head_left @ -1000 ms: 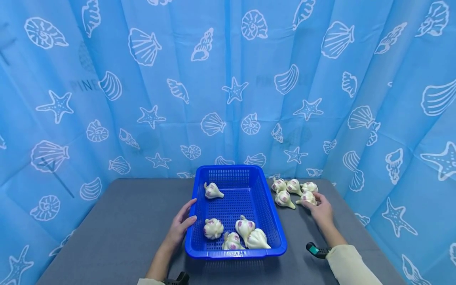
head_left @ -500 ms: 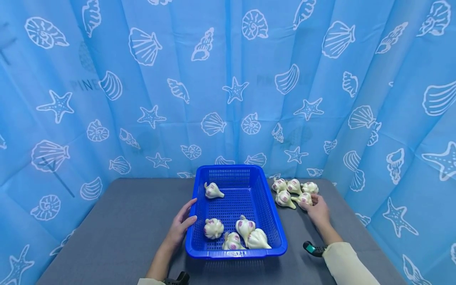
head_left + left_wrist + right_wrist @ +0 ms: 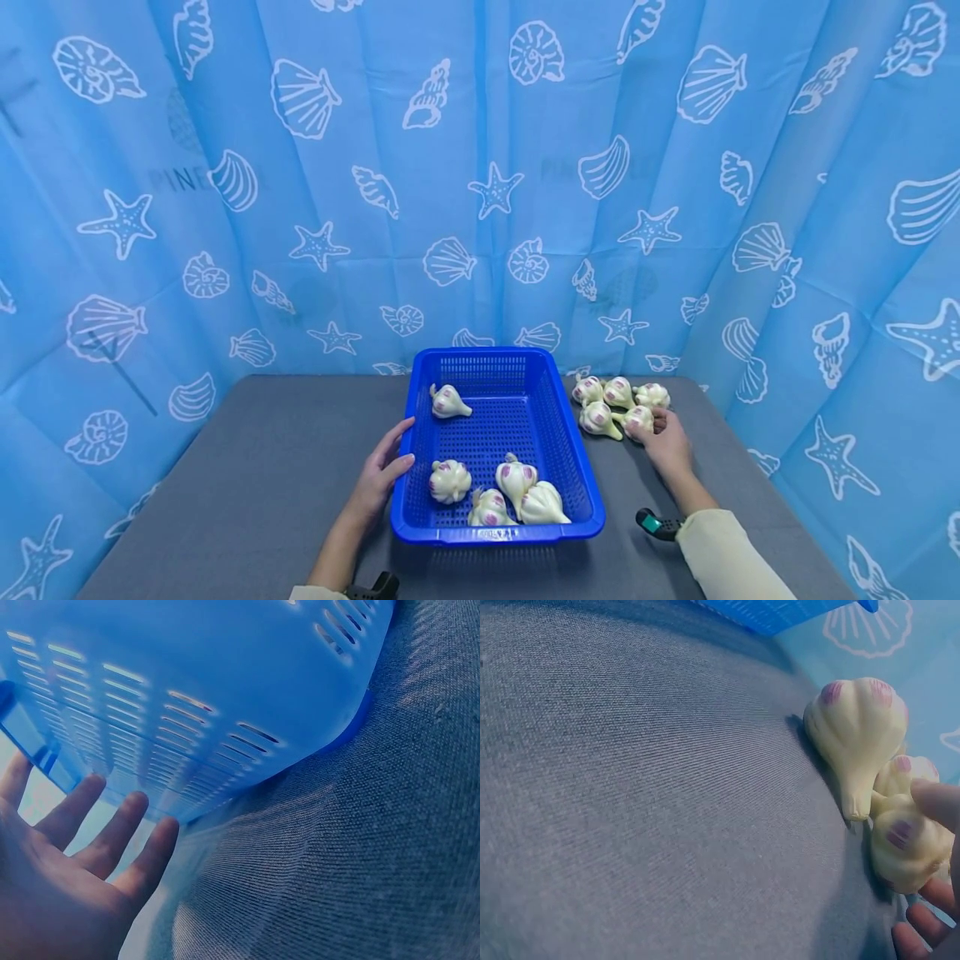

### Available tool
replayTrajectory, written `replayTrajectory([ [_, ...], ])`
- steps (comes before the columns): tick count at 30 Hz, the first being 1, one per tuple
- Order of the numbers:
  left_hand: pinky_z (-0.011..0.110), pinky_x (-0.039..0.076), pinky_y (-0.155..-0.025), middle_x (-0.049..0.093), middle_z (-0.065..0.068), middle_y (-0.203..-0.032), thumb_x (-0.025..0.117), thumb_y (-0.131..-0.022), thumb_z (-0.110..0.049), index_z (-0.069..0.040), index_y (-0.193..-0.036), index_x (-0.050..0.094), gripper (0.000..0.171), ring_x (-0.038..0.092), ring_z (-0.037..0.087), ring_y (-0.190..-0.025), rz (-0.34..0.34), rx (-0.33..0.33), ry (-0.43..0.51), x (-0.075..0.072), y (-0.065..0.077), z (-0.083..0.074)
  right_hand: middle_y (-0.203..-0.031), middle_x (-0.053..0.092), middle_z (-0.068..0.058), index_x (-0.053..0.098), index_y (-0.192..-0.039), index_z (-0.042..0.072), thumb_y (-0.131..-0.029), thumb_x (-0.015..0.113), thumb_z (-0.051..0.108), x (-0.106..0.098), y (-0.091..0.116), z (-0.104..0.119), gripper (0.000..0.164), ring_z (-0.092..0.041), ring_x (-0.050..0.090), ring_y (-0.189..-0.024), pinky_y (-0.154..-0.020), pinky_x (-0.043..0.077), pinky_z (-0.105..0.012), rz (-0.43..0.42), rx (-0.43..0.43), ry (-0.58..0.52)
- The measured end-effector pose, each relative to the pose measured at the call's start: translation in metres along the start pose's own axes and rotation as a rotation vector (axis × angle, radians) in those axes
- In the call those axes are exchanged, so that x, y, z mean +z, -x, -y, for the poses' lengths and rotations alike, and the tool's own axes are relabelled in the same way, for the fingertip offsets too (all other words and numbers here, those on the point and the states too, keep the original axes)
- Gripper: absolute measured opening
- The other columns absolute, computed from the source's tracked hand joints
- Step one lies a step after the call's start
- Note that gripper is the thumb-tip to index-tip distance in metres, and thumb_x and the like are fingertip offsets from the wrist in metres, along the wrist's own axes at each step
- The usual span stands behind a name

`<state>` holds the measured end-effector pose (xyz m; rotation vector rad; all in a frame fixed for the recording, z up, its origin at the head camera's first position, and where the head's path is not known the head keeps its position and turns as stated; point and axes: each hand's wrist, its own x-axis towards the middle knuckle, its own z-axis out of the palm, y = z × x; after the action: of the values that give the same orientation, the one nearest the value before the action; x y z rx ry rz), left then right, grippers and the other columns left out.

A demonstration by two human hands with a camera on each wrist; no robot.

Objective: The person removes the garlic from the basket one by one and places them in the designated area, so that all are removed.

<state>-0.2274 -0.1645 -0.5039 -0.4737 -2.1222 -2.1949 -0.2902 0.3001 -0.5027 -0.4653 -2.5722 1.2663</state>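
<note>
A blue slotted plastic basket (image 3: 480, 535) stands on the grey cloth. My left hand (image 3: 375, 477) rests against its left side, the fingers spread, with fingertips at the wall and rim in the left wrist view. Inside lie several garlic bulbs: one garlic bulb (image 3: 448, 401) far left, another (image 3: 450, 482) near left, and more near the front right. To the right of the basket sits a cluster of garlic bulbs (image 3: 597, 418). My right hand (image 3: 670, 442) holds the front right garlic bulb (image 3: 906, 844) of that cluster, thumb above and fingers below it in the right wrist view.
The table (image 3: 285, 467) is covered in grey cloth. Behind it hangs a blue curtain (image 3: 480, 250) with white shell prints. Black bands (image 3: 660, 525) show on both wrists. The cluster lies close beside the basket's far right side.
My right hand has moved slightly left with the garlic bulb, bringing it closer to the neighbouring bulb. My left hand and the basket have stayed in place.
</note>
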Motion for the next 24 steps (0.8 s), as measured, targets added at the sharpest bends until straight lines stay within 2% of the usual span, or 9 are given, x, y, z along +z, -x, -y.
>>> replayTrajectory([
  [10, 0.062, 0.039, -0.098, 0.035, 0.024, -0.149, 0.052, -0.097, -0.014, -0.014, -0.150, 0.036, 0.055, 0.039, 0.047, -0.130, -0.005, -0.010, -0.015, 0.001, 0.001, -0.001, -0.137, 0.039, -0.035, 0.031, -0.142, -0.009, -0.091, 0.067, 0.025, -0.005, 0.003, 0.003, 0.071, -0.047, 0.038, -0.127, -0.101, 0.035, -0.055, 0.032, -0.005, -0.070],
  [17, 0.061, 0.039, -0.098, 0.036, 0.023, -0.149, 0.052, -0.097, -0.013, -0.016, -0.149, 0.038, 0.054, 0.040, 0.047, -0.130, -0.007, -0.014, -0.006, 0.001, 0.000, 0.001, -0.137, 0.041, -0.033, 0.033, -0.141, -0.010, -0.091, 0.068, 0.022, -0.011, 0.002, 0.009, 0.069, -0.046, 0.038, -0.128, -0.102, 0.034, -0.054, -0.038, -0.063, -0.109],
  [24, 0.060, 0.040, -0.097, 0.035, 0.025, -0.149, 0.053, -0.097, -0.014, -0.013, -0.149, 0.038, 0.055, 0.039, 0.047, -0.130, -0.004, -0.018, 0.015, 0.000, 0.000, 0.002, -0.135, 0.045, -0.029, 0.039, -0.141, -0.005, -0.092, 0.067, 0.022, -0.016, -0.005, 0.029, 0.063, -0.043, 0.041, -0.126, -0.102, 0.035, -0.052, -0.070, -0.107, -0.132],
])
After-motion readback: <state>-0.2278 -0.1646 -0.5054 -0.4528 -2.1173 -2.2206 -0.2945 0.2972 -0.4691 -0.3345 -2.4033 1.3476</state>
